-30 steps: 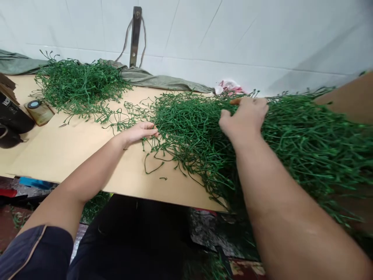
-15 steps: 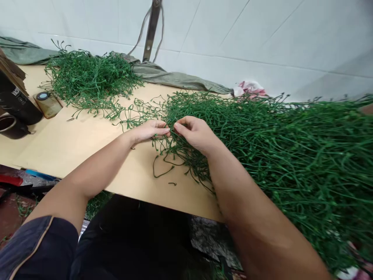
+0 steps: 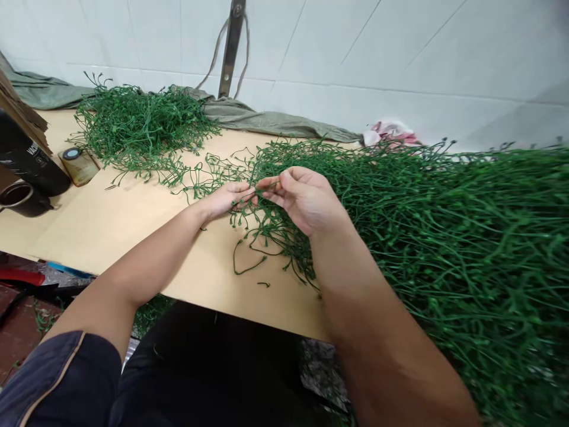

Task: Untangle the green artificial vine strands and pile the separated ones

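My left hand [image 3: 226, 199] is over the tabletop, thumb and fingers pinched together on a thin green stem [image 3: 269, 185]. My right hand [image 3: 309, 198] is just to its right and pinches the same stem between thumb and forefinger, its other fingers loosely curled. Behind and to the right of my right hand spreads a large heap of long green stems with small buds [image 3: 427, 237], partly covered by my forearm. Loose stems lie below my hands, with one curved stem [image 3: 249, 270] and a short snipped piece [image 3: 264, 284] near the front edge.
A smaller pile of green stems [image 3: 142, 121] is at the back left. A black canister [image 3: 38, 160], a dark mug [image 3: 26, 198] and a small jar [image 3: 79, 166] stand at the left. Grey-green cloth [image 3: 284, 123] runs along the tiled wall; a pink-and-white cloth [image 3: 391, 133] lies behind the heap.
My right hand has turned and lifted slightly to the right, drawing a stem between the two hands. My left hand stays nearly in place. The view has shifted a little.
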`<state>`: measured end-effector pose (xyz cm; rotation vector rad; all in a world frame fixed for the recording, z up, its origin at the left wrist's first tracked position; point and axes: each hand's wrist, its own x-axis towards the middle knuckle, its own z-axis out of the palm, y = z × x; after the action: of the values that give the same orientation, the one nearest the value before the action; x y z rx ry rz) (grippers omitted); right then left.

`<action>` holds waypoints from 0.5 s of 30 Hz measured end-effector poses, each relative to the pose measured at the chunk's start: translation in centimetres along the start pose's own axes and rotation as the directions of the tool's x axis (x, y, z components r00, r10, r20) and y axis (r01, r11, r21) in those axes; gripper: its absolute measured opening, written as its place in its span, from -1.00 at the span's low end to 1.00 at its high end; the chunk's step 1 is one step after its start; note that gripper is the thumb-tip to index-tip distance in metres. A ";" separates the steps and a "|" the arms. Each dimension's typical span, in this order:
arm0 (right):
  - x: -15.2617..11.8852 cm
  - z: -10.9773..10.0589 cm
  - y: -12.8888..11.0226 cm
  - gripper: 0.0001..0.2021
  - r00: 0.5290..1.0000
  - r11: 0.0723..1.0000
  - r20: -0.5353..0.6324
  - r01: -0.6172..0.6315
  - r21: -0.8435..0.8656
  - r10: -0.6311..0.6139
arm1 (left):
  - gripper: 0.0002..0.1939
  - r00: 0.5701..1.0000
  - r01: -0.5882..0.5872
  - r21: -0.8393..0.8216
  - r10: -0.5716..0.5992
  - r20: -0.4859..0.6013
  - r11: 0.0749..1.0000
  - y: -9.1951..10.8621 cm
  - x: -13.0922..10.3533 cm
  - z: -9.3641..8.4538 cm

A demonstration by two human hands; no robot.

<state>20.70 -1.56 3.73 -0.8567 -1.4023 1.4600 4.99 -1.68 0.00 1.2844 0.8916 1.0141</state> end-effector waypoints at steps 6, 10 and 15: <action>0.4 -0.4 1.3 -0.70 0.989 0.982 -0.088 0.129 0.135 -0.118 | -0.66 0.999 0.025 0.005 -0.025 -0.038 1.000 0.4 0.2 0.6; -0.3 0.7 0.3 -0.60 0.976 0.968 -0.022 0.217 0.129 -0.216 | -0.65 0.999 -0.004 0.090 0.008 -0.045 0.996 0.6 0.2 1.1; -2.1 1.3 -1.2 -0.58 0.942 0.943 0.030 0.332 0.020 -0.333 | -0.67 0.999 -0.054 0.229 0.054 0.008 0.972 0.3 -0.1 1.3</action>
<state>20.43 -4.00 4.88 -0.5538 -1.4773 1.2269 6.11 -2.17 0.45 1.5096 0.9986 0.9729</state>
